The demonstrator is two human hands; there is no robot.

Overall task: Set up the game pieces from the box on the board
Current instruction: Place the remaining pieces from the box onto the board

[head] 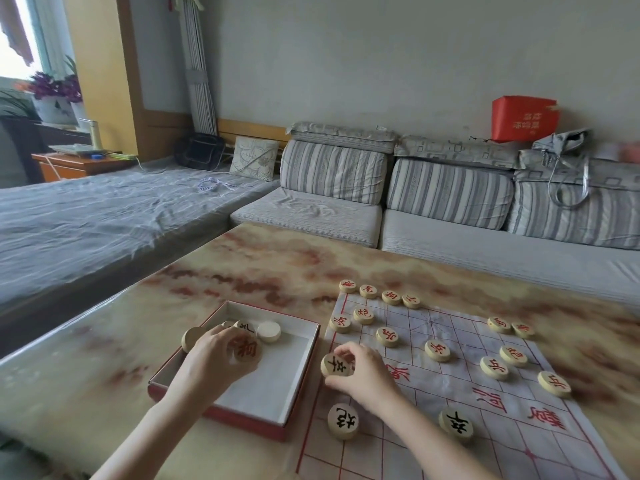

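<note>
Left hand (pixel 211 358) over the box (pixel 294 386) — fingers curled round a red-lettered piece (pixel 246 348). Right hand (pixel 360 372) pinches a black-lettered piece (pixel 335 364) at the board's (pixel 485 427) edge.

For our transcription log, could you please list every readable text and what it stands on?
"卒", black: black piece pinched by the right hand.
"河", red: board.
"兵", red: soldier piece on the board.
Blurred: red piece gripped by the left hand; red bag; white band.
Characters on other pieces: too skewed to be sure.
</note>
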